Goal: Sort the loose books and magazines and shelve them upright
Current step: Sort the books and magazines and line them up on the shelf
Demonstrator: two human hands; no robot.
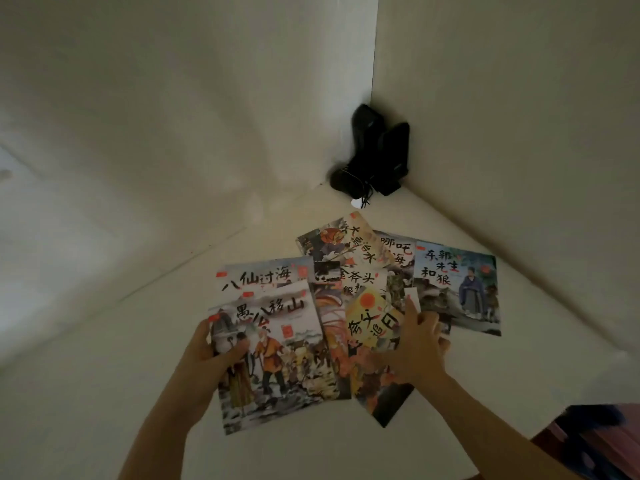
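Beneath the left hand [211,351], a thin picture book [273,362] is pinched at its left edge, thumb curled over the cover. Beside that grasp, the right hand [420,344] presses on the overlapping yellow-covered book [374,327], fingers bent; whether they actually clasp it cannot be told. Beyond both grips, further books [460,289] lie fanned flat on the pale shelf floor [138,341], short of two black objects [374,157] in the corner. Probable hazard: an edge-only pinch lets limp covers sag or slide from the stack when lifted upright.

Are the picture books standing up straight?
No, the picture books lie flat, spread and overlapping on the white surface.
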